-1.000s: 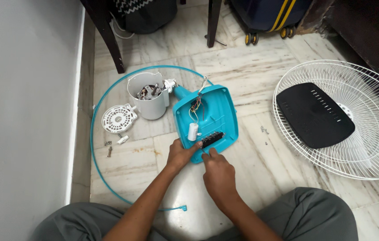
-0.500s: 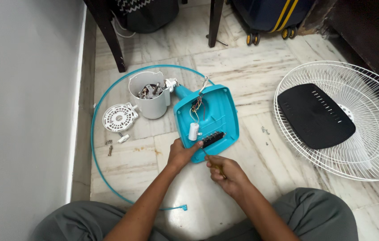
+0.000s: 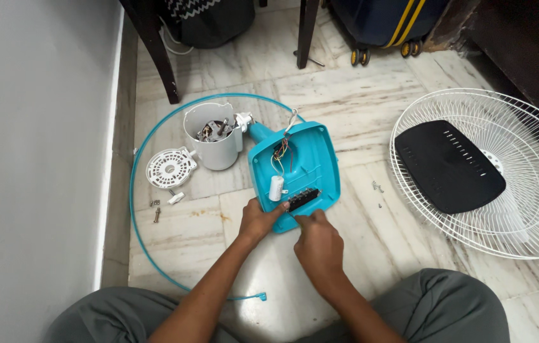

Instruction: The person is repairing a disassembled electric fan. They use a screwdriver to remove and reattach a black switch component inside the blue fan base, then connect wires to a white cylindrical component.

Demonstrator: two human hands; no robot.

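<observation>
An upturned teal fan base [image 3: 310,159] lies on the marble floor in front of me, showing coloured wires, a white cylindrical capacitor [image 3: 276,188] and a black switch block [image 3: 304,198]. My left hand [image 3: 255,222] grips the base's near left corner, thumb over the rim. My right hand [image 3: 317,244] is curled at the near edge, fingertips pinched just below the switch block. Its back faces the camera, so anything in it is hidden.
A white motor housing [image 3: 215,143] stands left of the base, with a round white cover [image 3: 171,168] and loose screws [image 3: 155,213] beside it. A teal ring [image 3: 133,190] circles them. A white fan grille [image 3: 523,209] holding a black plate [image 3: 450,165] lies right. Chair legs [image 3: 155,57] and a suitcase [image 3: 377,25] stand behind.
My right hand drew back from the switch block half a second ago and has now moved forward to the base's near edge again. My left hand stays on the base.
</observation>
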